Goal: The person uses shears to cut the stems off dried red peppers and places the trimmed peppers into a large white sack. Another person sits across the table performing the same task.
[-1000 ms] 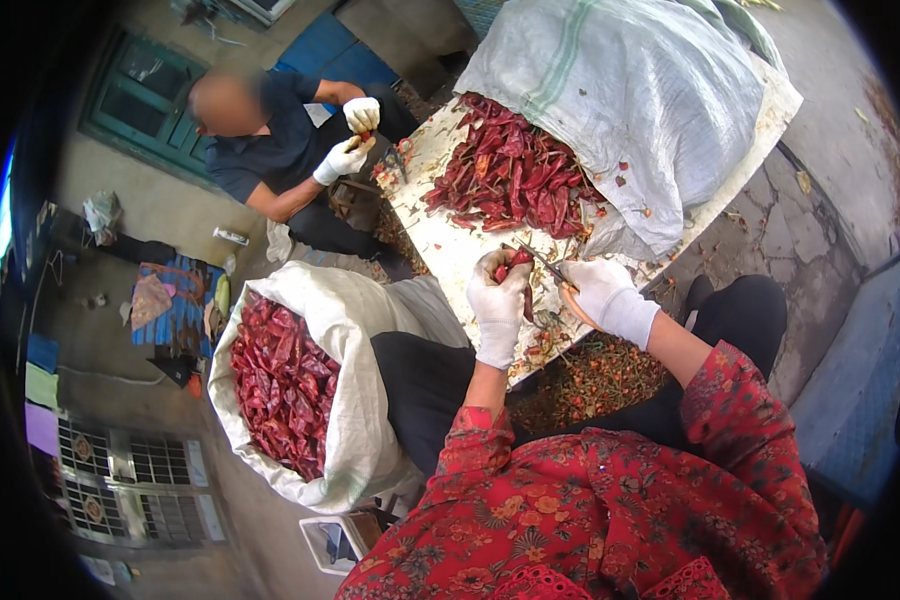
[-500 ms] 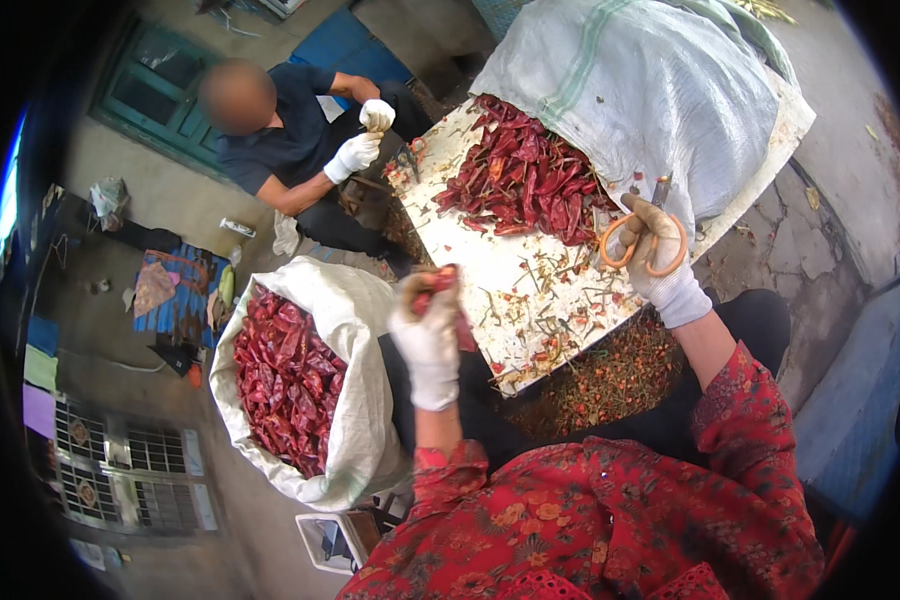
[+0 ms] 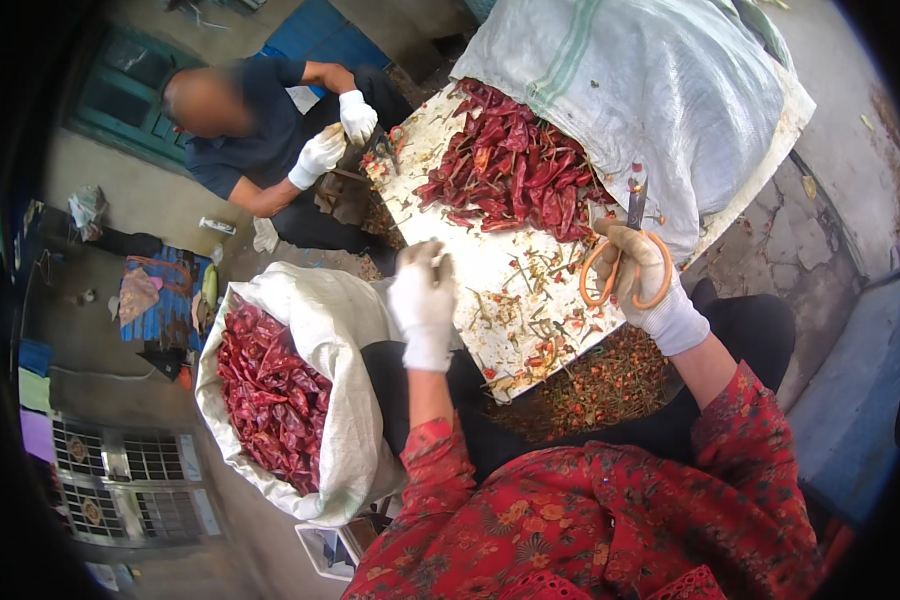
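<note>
My right hand (image 3: 650, 285), in a soiled white glove, is closed on a pair of scissors (image 3: 637, 200) with orange loop handles, blades pointing up and away from me. My left hand (image 3: 425, 295), gloved too, hovers by the left edge of the white board (image 3: 490, 270), between the board and the sack. Its fingers are slightly apart and no pepper shows in them. On the board a heap of dried red chili peppers (image 3: 515, 165) spills from a large white woven sack (image 3: 660, 90). Cut stems and red bits (image 3: 545, 300) litter the board nearest me.
An open white sack (image 3: 360, 390) full of red chili peppers (image 3: 270, 385) stands at my left. Across the board's left corner sits a co-worker (image 3: 260, 140) in white gloves, hands together. Stem scraps (image 3: 590, 390) cover the ground below the board. A white-rimmed bin (image 3: 325, 550) stands behind the open sack.
My left hand held red chili peppers; now none show in it, and it has moved up, away from me. My right hand keeps the scissors, their blades now showing more.
</note>
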`<state>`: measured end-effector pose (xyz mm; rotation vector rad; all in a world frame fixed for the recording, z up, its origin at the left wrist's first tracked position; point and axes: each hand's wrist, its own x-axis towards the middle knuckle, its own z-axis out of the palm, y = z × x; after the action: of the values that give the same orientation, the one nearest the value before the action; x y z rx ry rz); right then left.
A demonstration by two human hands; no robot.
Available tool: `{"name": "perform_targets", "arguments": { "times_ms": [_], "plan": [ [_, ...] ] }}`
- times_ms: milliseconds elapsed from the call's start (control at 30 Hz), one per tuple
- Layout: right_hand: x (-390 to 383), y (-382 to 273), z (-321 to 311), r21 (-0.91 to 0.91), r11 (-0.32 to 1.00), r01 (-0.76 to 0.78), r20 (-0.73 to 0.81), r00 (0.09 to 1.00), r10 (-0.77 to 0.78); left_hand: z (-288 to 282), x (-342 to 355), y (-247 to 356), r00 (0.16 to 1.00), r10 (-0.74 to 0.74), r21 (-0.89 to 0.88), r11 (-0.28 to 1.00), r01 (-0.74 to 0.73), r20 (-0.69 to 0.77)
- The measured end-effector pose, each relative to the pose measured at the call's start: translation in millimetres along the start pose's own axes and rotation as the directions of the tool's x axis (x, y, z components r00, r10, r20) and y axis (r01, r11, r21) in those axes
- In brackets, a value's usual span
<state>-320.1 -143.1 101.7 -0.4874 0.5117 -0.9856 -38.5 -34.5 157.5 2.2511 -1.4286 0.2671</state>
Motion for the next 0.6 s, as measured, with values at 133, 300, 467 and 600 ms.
{"name": "perform_targets", "arguments": {
  "times_ms": [133,300,467,600],
  "plan": [
    [2.1,1.4,3.2,-0.042,0.997,-0.061,-0.024,0.998,0.06,157.0,21.5,-8.0,0.934,-0.085,-0.031,0.994,0.102,0.346],
    [-1.9,-3.5,4.1,-0.092,0.994,-0.066,-0.048,0.997,0.062,215.6,37.8,-12.2,0.957,-0.197,-0.128,0.965,0.227,0.213],
    [-4.6,-6.4,17.6,-0.112,0.988,-0.107,-0.015,0.994,0.106,214.1,0.0,-50.5,0.925,-0.294,-0.593,0.71,0.38,0.241],
    [-3.3,-3.1,7.9,-0.169,0.984,-0.046,-0.007,0.999,0.045,182.2,-38.1,-18.4,0.852,-0.318,-0.755,0.402,0.518,0.415]
  ]
}}
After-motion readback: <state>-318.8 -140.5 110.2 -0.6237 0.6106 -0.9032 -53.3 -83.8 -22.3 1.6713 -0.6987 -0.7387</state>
